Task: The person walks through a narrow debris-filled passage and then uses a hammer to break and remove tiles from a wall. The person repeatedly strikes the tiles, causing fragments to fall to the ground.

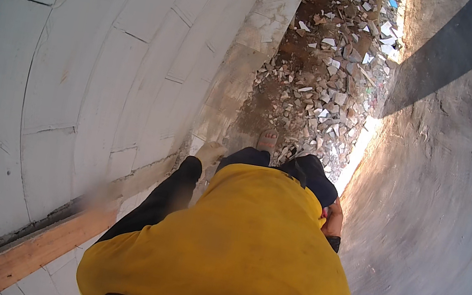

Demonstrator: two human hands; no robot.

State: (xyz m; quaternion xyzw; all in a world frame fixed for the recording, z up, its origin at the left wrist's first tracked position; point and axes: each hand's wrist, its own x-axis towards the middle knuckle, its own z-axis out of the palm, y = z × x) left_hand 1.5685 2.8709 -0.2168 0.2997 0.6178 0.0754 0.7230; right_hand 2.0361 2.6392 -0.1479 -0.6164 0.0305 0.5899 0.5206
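Observation:
My left arm, in a black sleeve, reaches forward beside the block wall. At its end my left hand (210,153) shows as a pale, dusty shape close to the foot of the wall; its fingers do not show clearly. My right hand (334,218) hangs low by my right thigh, next to the plastered wall. Its fingers are curled, and a small red and pink bit (325,212) shows at its inner side, mostly hidden by my yellow shirt (233,235) and dark trousers (316,177).
A narrow passage runs ahead, strewn with broken tile and stone rubble (336,96). White block wall (75,56) stands left, with a concrete ledge (235,78) at its base and a wooden plank (52,241) behind. Rough plastered wall (426,213) rises right. My sandalled foot (267,140) is below.

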